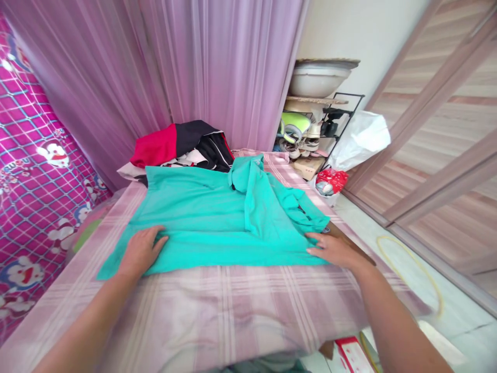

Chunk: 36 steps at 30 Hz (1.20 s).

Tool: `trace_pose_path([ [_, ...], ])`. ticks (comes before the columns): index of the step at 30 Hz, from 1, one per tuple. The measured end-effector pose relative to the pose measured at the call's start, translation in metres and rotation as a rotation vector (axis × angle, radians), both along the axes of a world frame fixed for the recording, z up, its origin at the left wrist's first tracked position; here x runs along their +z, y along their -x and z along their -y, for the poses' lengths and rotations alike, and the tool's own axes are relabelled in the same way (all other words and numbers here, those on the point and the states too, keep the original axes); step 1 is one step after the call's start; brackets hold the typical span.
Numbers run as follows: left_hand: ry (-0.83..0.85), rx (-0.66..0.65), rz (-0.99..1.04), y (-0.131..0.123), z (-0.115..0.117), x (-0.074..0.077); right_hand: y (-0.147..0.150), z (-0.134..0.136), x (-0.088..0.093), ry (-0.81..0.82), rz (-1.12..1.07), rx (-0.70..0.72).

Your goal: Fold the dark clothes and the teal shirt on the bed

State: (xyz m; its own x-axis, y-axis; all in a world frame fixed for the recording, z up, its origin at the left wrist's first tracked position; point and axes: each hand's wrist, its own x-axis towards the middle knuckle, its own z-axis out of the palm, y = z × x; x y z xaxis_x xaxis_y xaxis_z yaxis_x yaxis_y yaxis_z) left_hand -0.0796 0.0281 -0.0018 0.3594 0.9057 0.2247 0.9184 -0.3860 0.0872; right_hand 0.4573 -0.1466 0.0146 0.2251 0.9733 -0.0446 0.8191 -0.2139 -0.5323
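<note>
A turquoise shirt (202,207) lies spread over a table covered with a pink plaid cloth (240,311). Its left part is flat, while folds bunch up toward its right side, where the collar seems to be. My left hand (143,248) rests on the shirt's near left part, thumb apart from the fingers. On the near right edge, my right hand (334,249) touches the fabric with its fingers stretched out. Beside that hand a brown strip (351,242) shows from under the shirt.
A pile of red, black and white clothes (174,145) sits at the table's far edge, before a purple curtain (217,67). A shoe rack (310,129) topped with basins (322,77), a white bag (361,140) and a wooden wardrobe (438,129) stand to the right.
</note>
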Motion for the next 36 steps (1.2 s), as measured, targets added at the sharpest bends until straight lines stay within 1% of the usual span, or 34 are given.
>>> trace_pose_path([
  [2,0.029,0.012,-0.005,0.001,-0.003,-0.005,0.003,0.002,-0.003,0.084,0.142,0.003],
  [3,0.042,0.014,-0.007,0.002,-0.004,-0.006,0.006,0.002,-0.002,0.1,0.214,0.007],
  [4,0.043,0.015,-0.003,0.003,-0.004,-0.006,0.011,0.001,0.001,0.068,0.294,0.0],
  [6,-0.006,0.013,0.024,0.004,-0.001,-0.003,0.027,-0.005,0.009,-0.087,0.416,-0.003],
  [8,-0.097,-0.017,0.075,0.001,0.01,0.0,0.053,-0.015,0.017,-0.311,0.447,0.025],
  [10,-0.142,-0.093,0.113,-0.009,0.026,0.002,0.086,-0.028,0.019,-0.47,0.41,0.112],
  [11,-0.127,-0.141,0.115,-0.016,0.035,0.001,0.103,-0.034,0.016,-0.49,0.397,0.178],
  [12,-0.092,-0.184,0.105,-0.023,0.043,0.001,0.118,-0.04,0.011,-0.467,0.398,0.246],
  [13,-0.046,-0.202,0.087,-0.031,0.05,-0.001,0.13,-0.045,0.004,-0.406,0.413,0.29],
  [14,-0.002,-0.189,0.063,-0.037,0.056,-0.003,0.139,-0.049,-0.003,-0.318,0.434,0.31],
  [17,0.119,-0.081,-0.005,-0.046,0.065,-0.006,0.146,-0.055,-0.025,-0.064,0.484,0.252],
  [19,0.183,-0.021,-0.036,-0.046,0.066,-0.005,0.142,-0.055,-0.032,0.018,0.498,0.216],
  [21,0.23,0.018,-0.046,-0.045,0.064,-0.001,0.139,-0.054,-0.032,0.05,0.51,0.188],
  [25,0.33,0.088,0.002,-0.051,0.058,0.01,0.142,-0.053,-0.027,0.093,0.512,0.076],
  [28,0.395,0.124,0.049,-0.053,0.053,0.013,0.144,-0.054,-0.026,0.135,0.484,0.024],
  [30,0.364,0.165,0.047,-0.048,0.051,0.01,0.142,-0.055,-0.026,0.142,0.467,0.016],
  [32,0.288,0.228,0.023,-0.037,0.049,0.006,0.141,-0.056,-0.024,0.137,0.454,0.021],
  [34,0.226,0.278,-0.003,-0.025,0.047,0.003,0.141,-0.056,-0.02,0.147,0.435,0.023],
  [36,0.205,0.293,-0.024,-0.017,0.045,0.002,0.145,-0.055,-0.012,0.162,0.417,0.009],
])
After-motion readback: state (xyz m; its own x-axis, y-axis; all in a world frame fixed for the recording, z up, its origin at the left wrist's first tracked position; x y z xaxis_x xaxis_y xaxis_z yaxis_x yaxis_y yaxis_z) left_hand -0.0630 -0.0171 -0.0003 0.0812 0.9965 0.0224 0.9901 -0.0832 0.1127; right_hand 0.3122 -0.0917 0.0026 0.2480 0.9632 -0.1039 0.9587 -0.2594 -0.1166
